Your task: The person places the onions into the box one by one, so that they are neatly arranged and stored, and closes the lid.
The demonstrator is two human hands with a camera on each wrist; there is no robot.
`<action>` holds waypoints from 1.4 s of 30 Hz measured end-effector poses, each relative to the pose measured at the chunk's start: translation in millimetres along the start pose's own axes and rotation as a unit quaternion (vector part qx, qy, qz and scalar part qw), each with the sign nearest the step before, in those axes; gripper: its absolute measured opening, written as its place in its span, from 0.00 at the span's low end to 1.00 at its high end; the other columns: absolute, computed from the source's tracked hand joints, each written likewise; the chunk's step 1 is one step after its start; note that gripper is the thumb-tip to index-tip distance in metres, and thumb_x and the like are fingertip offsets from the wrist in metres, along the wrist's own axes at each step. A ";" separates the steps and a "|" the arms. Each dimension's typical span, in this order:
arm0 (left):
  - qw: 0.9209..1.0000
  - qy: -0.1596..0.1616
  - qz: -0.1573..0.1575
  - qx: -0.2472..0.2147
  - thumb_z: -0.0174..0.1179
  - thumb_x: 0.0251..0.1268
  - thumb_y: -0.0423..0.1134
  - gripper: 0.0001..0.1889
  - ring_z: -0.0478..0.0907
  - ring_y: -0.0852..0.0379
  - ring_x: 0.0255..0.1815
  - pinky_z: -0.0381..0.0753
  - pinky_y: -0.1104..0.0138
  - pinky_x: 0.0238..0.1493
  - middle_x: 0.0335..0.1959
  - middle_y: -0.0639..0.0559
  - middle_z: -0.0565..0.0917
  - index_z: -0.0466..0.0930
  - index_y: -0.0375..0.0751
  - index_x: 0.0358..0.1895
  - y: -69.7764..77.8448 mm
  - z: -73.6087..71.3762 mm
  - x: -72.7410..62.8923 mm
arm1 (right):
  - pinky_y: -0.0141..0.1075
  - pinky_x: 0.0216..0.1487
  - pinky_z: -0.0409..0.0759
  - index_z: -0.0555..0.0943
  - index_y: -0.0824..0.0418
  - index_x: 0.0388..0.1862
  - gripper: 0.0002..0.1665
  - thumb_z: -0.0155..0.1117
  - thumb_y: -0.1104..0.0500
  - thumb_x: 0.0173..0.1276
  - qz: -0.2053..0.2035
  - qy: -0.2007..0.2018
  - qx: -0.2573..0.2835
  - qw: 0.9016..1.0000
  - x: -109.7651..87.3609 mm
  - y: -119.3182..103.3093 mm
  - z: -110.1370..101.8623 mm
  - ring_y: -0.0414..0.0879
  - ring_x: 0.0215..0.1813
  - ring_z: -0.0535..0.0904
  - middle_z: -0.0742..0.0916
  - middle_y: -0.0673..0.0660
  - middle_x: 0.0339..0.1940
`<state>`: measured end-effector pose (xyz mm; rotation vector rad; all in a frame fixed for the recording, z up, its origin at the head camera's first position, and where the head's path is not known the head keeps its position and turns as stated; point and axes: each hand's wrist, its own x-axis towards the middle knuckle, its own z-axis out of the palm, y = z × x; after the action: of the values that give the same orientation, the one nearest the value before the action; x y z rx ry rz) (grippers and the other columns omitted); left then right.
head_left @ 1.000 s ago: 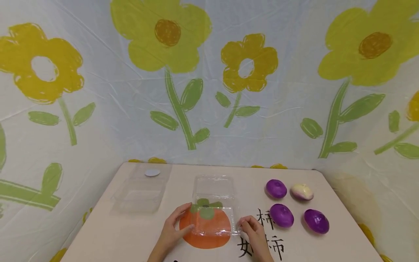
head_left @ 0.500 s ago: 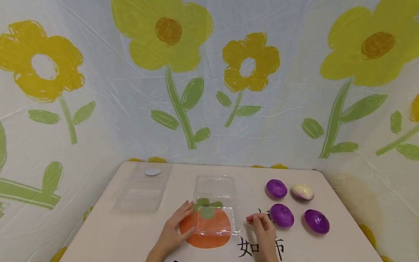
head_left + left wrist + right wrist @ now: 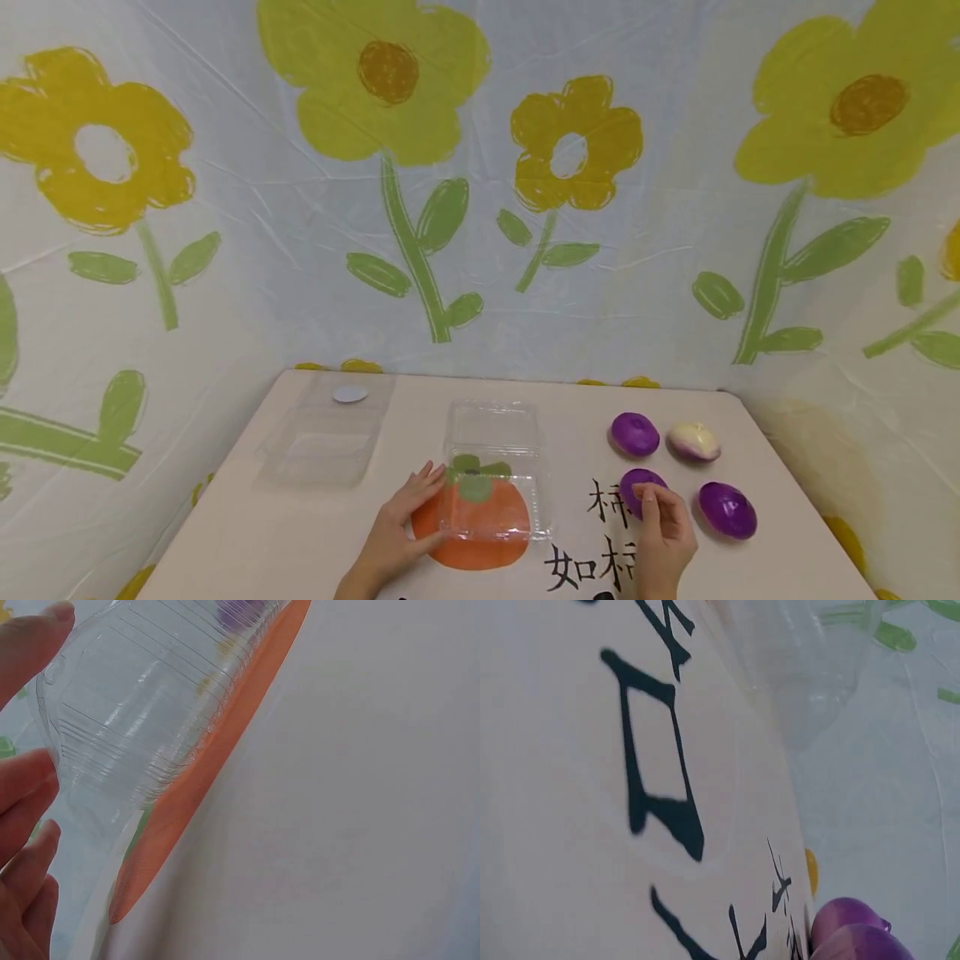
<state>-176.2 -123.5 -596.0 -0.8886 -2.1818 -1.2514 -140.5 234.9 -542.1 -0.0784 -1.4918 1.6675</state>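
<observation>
A clear plastic clamshell box (image 3: 498, 507) lies unfolded on the table over a printed orange persimmon, its lid (image 3: 492, 425) tipped back. My left hand (image 3: 396, 523) is at the box's left side, fingers spread. In the left wrist view, thumb and fingertips touch or nearly touch the rim of the clear box (image 3: 142, 697). My right hand (image 3: 666, 533) is in front of the nearest purple onion-like vegetable (image 3: 634, 482), partly covering it. Its fingers are loosely bent and nothing shows in them; whether they touch the vegetable cannot be told. The right wrist view shows purple vegetables (image 3: 859, 941), but no fingers.
More purple vegetables (image 3: 634, 434) (image 3: 727, 510) and a cream-and-purple one (image 3: 693, 440) sit at the right. Another clear box (image 3: 322, 442), with a white oval (image 3: 349, 394) at its lid, stands back left. Flowered cloth (image 3: 480, 250) surrounds the table.
My right hand has left the box's right front corner and moved right to the nearest purple vegetable. My left hand stays beside the box with hardly any shift.
</observation>
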 end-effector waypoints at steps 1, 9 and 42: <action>1.000 -0.002 -0.001 0.002 0.77 0.51 0.46 0.35 0.67 0.36 0.70 0.52 0.65 0.75 0.67 0.45 0.75 0.78 0.37 0.63 0.0 0.2 0.2 | 0.26 0.49 0.79 0.75 0.86 0.42 0.08 0.55 0.77 0.70 -0.004 0.011 -0.007 1.000 2.5 0.8 -2.3 0.41 0.42 0.83 0.88 0.56 0.37; 1.000 -0.009 -0.021 0.003 0.77 0.51 0.47 0.35 0.66 0.38 0.71 0.49 0.69 0.75 0.68 0.47 0.75 0.78 0.41 0.64 1.2 -1.0 0.5 | 0.27 0.66 0.67 0.79 0.72 0.57 0.20 0.65 0.75 0.64 0.018 0.041 -0.144 0.989 14.2 7.3 -17.7 0.40 0.62 0.75 0.85 0.56 0.54; 0.999 -0.009 -0.016 -0.028 0.77 0.52 0.46 0.35 0.65 0.33 0.70 0.50 0.67 0.75 0.68 0.44 0.75 0.77 0.36 0.63 2.1 -0.5 -2.0 | 0.65 0.72 0.52 0.50 0.64 0.80 0.56 0.72 0.67 0.59 0.260 -0.073 -0.257 0.928 12.6 11.5 -27.8 0.73 0.73 0.55 0.58 0.74 0.76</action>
<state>-173.3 -123.7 -595.8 -0.8927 -2.1921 -1.3316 -138.9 265.5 -553.4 -0.7032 -2.1267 1.6504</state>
